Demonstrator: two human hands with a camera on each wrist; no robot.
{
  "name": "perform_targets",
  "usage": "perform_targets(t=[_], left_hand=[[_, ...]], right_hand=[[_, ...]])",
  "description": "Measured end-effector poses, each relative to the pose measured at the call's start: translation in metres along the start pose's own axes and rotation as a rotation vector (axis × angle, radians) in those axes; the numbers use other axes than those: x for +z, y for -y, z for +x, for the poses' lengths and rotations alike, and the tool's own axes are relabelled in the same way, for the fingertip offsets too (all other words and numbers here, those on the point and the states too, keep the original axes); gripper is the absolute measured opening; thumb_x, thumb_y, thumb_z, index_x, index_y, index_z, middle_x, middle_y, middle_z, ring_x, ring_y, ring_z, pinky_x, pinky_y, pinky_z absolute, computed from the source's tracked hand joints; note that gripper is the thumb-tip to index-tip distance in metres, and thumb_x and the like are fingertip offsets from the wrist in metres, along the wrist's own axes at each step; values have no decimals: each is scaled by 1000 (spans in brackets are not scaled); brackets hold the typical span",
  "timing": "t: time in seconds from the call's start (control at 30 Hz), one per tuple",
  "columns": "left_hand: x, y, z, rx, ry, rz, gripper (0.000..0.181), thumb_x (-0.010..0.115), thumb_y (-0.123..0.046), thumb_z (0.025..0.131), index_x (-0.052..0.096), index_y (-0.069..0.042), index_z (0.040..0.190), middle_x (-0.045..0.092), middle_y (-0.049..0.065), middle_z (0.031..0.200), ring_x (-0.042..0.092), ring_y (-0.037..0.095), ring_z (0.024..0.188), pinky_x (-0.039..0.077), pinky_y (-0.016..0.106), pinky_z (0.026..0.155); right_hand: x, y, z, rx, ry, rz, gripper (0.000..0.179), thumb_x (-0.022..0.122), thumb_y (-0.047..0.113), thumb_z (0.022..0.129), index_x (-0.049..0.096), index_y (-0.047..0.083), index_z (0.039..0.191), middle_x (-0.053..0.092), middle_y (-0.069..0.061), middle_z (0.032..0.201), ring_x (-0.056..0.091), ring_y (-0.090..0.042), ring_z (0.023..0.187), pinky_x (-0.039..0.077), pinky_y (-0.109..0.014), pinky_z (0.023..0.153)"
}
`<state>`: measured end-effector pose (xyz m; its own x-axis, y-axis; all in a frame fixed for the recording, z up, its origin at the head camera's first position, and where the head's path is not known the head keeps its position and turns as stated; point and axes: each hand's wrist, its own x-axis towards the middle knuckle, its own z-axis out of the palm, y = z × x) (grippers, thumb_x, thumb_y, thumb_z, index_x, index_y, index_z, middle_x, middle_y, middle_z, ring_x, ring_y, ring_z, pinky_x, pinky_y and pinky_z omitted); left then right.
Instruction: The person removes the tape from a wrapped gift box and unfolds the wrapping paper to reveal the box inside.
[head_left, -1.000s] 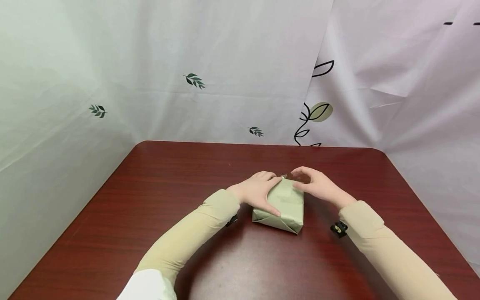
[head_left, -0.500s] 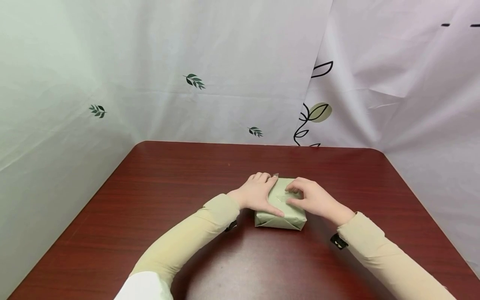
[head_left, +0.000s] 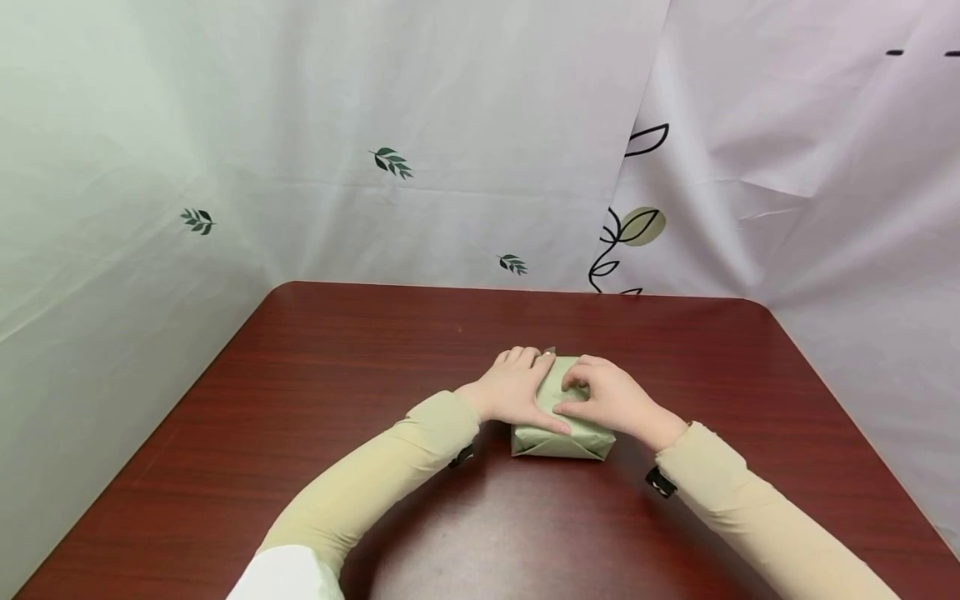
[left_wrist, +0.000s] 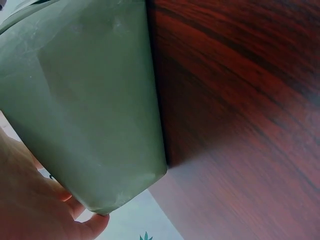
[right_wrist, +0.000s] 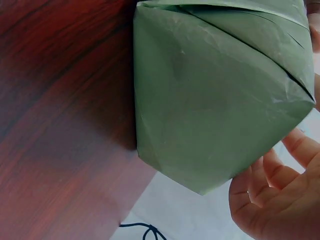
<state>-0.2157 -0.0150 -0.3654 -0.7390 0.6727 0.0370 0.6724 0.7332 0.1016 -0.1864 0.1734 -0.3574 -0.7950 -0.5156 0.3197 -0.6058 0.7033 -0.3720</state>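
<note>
Touching the package (left_wrist: 92, 102), left grip (head_left: 517, 392) spreads along its edge; right grip (head_left: 613, 402) curls, unclosed.

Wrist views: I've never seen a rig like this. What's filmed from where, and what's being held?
There's no machine: a person is working bare-handed. The widest picture comes from a head-worn camera looking forward and down. A green wrapped package lies on the reddish table. The left hand rests on it; the right hand curves over its top, and whether it pinches anything can't be made out. Each wrist picture comes from that wrist's camera, showing the package's side close up and part of a hand.
</note>
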Motion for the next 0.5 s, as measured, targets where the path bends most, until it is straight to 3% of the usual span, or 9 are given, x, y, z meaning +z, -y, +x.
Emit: perform_targets(t=[0.5], left_hand=[[-3, 0, 0, -1, 36, -9, 110, 61, -77, 68, 28, -9, 148, 42, 10, 136, 38, 24, 124, 32, 42, 105]], right_hand=[[1, 2, 2, 30, 22, -16, 13, 77, 17, 76, 65, 13, 76, 56, 3, 77, 49, -10, 70, 44, -27, 65]])
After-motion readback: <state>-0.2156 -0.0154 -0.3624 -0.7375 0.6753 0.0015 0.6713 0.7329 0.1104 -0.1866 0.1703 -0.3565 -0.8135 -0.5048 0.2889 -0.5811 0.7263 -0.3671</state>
